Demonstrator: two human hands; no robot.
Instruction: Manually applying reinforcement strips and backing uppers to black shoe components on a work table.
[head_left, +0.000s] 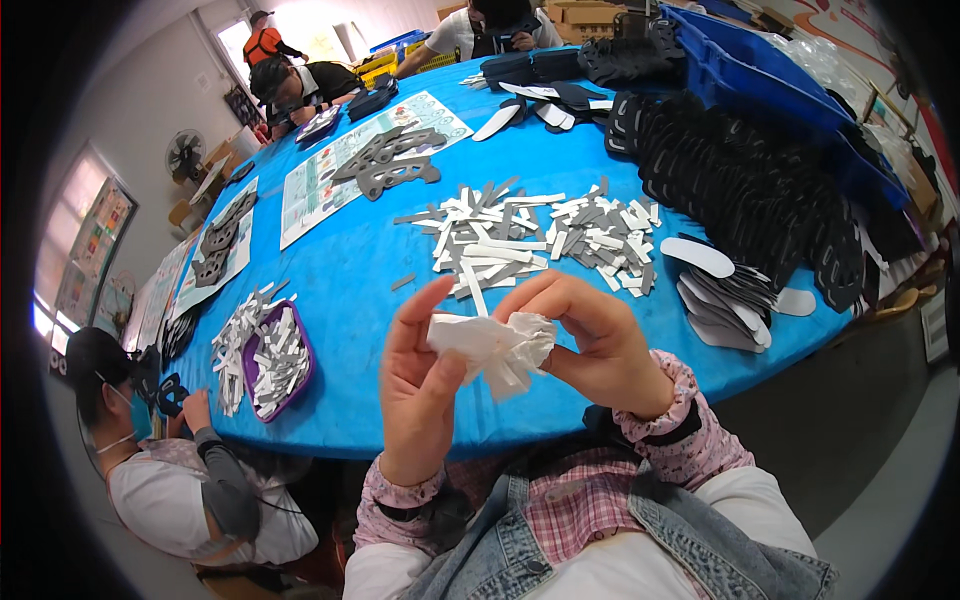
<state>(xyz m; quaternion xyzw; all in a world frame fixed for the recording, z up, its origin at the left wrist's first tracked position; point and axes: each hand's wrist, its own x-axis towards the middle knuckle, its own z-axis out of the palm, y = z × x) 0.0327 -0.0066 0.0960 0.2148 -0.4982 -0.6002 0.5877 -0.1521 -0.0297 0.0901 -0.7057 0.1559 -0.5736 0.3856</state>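
A crumpled white tissue (488, 345) is held up in front of me, over the near edge of the blue-covered table. My left hand (418, 390) pinches its left side between thumb and fingers. On the other side, the bunched end sits in the closed fingers of my right hand (592, 335). Just beyond my hands lies a loose heap of white and grey foam strips (490, 230), with a second heap of shorter strips (603, 240) touching its right side. A stack of insole-shaped pads (722, 310), white on top, stands to the right of my right hand.
A purple basket (311, 365) of strips stands left, near a masked co-worker (190, 470). Overlapping black padded pieces (740, 185) line the right side, below a blue crate (760, 80). Grey cut-out pieces (395, 160) lie on printed sheets. Other people sit at the far end.
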